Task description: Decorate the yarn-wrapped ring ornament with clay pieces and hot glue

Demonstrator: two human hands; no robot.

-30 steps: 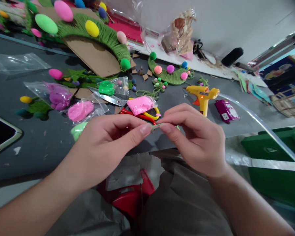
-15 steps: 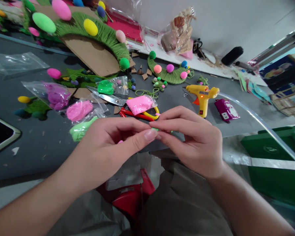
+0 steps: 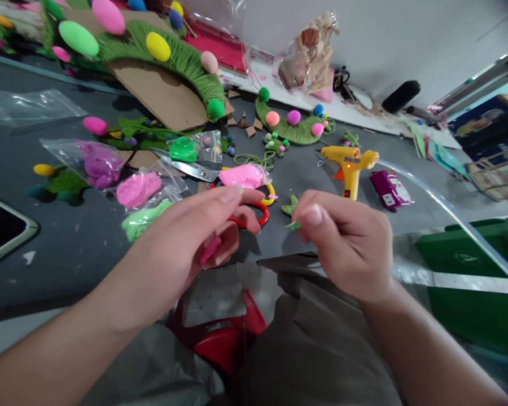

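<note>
In the head view my left hand (image 3: 195, 231) has its lower fingers curled around a lump of pink clay (image 3: 210, 251). Its thumb and index finger stretch toward the scissors (image 3: 260, 219), whose red and yellow handles lie just behind. My right hand (image 3: 341, 242) is closed, pinching a small bit of light green clay (image 3: 294, 225) between thumb and index finger. Right behind that pinch, a small green wrapped piece (image 3: 288, 206) lies on the table, partly covered by the hand. A bag of pink clay (image 3: 243, 176) rests over the scissors.
Bags of purple clay (image 3: 104, 166) and green clay (image 3: 184, 149) lie to the left. A yellow glue gun (image 3: 347, 163) stands at right beside a purple packet (image 3: 392, 189). Green yarn-wrapped arcs (image 3: 296, 132) with coloured balls lie behind. A phone-like device (image 3: 4, 231) is at far left.
My hands have moved apart from where their fingertips met. The right now carries the green bit to the right, and the left has opened its thumb and index finger, exposing the pink lump.
</note>
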